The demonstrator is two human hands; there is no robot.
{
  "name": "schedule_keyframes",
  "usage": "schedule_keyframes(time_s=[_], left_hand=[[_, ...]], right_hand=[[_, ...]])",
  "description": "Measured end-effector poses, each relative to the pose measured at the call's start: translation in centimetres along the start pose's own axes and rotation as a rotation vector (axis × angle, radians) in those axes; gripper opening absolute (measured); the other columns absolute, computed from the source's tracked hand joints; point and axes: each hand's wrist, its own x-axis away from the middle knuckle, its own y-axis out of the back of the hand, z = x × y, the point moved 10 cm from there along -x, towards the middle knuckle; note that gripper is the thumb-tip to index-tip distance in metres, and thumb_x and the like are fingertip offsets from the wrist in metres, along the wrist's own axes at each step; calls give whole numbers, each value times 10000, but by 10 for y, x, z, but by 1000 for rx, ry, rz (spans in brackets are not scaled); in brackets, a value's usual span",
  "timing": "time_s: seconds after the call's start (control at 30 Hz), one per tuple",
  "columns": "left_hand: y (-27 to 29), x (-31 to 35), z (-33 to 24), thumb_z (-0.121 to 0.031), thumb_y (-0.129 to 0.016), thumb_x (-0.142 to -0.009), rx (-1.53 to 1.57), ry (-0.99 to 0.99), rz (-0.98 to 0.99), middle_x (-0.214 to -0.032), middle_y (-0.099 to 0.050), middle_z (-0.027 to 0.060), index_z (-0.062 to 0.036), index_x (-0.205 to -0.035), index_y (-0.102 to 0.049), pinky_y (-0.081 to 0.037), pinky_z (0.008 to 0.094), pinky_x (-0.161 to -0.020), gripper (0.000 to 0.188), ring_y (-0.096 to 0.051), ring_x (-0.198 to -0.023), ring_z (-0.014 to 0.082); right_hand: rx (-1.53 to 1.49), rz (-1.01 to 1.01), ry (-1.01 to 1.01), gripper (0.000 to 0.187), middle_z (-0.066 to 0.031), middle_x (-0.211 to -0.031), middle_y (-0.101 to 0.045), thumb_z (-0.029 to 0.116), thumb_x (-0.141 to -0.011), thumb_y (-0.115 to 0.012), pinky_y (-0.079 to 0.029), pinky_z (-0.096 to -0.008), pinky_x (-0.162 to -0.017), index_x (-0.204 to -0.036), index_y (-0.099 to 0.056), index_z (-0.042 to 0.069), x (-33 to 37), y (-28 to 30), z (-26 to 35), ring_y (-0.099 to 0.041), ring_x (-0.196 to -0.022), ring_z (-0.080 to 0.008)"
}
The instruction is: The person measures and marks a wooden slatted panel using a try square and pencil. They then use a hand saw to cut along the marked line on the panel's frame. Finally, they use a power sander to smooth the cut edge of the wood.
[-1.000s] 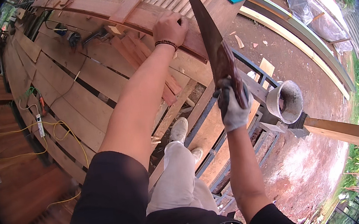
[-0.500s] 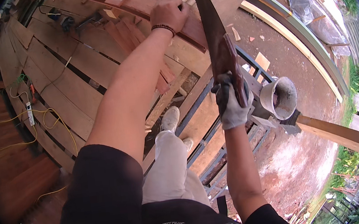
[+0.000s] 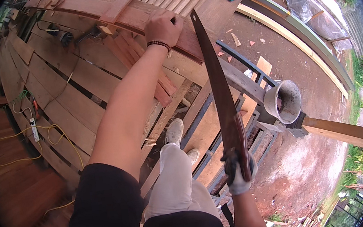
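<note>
1. Grey-gloved, the right hand (image 3: 238, 171) has its fingers closed round the handle (image 3: 242, 149) of the saw (image 3: 220, 92), low and close to the body, a full wrap that probably keeps the long blade in line with the forearm.
2. Bare by contrast, the left hand (image 3: 164, 28) is curled into a fist on the slatted panel (image 3: 191, 51), likely to steady it; whether the hidden fingertips pinch anything, nobody can tell.
3. Up goes the saw's tip, away from the body, right beside the panel's corner! Touching or just clear? Can't tell.
4. Below, the shoes (image 3: 174, 131) stand one ahead of the other, presumably for balance.
5. Farther out, reddish strips (image 3: 131, 51) lie on the floorboards (image 3: 66, 96); rightward, a pale bucket (image 3: 295, 99) sits tilted near a beam (image 3: 351, 132).
</note>
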Motion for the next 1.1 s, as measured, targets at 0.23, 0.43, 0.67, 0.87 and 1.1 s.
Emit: schedule_keyframes(time_s=[0.23, 0.43, 0.67, 0.87, 1.1], left_hand=[[-12, -1, -24, -210, -633, -827, 58, -43, 4, -900, -687, 97, -80, -815, -712, -517, 429, -827, 153, -631, -942, 311], [-2, 0, -10, -214, -625, -839, -17, -38, 34, -905, -675, 115, -60, -795, -688, -509, 437, -830, 172, -622, -934, 332], [-13, -5, -23, -189, -634, -825, -14, -49, 81, -869, -637, 123, -50, -767, -655, -498, 449, -814, 152, -597, -908, 335], [-5, -5, -17, -185, -642, -824, -40, -23, 84, -855, -612, 129, -43, -732, -621, -496, 460, -763, 170, -587, -888, 347], [-10, -2, -20, -188, -630, -843, 4, -79, 64, -827, -607, 145, -33, -732, -606, -475, 467, -780, 193, -583, -873, 356]], right_hand=[[91, -42, 151, 178, -92, -780, -689, 34, -874, -603, -522, -288, -680, -1040, -627, -24, -110, -54, 43, -671, -698, -218], [235, -21, -2, 230, -97, -800, -710, 176, -821, -702, -548, -334, -711, -986, -689, 17, 18, 2, 27, -713, -780, -179], [198, -5, 318, 134, -130, -783, -688, 64, -871, -640, -509, -335, -630, -983, -623, -8, -116, -66, 65, -671, -682, -284], [359, 74, 87, 227, -128, -863, -719, 83, -867, -602, -536, -327, -705, -1073, -664, 9, 1, -7, 20, -688, -765, -207], [272, -56, 461, 187, -172, -798, -679, 88, -827, -693, -537, -388, -632, -1000, -646, 34, -143, -86, 82, -683, -682, -341]])
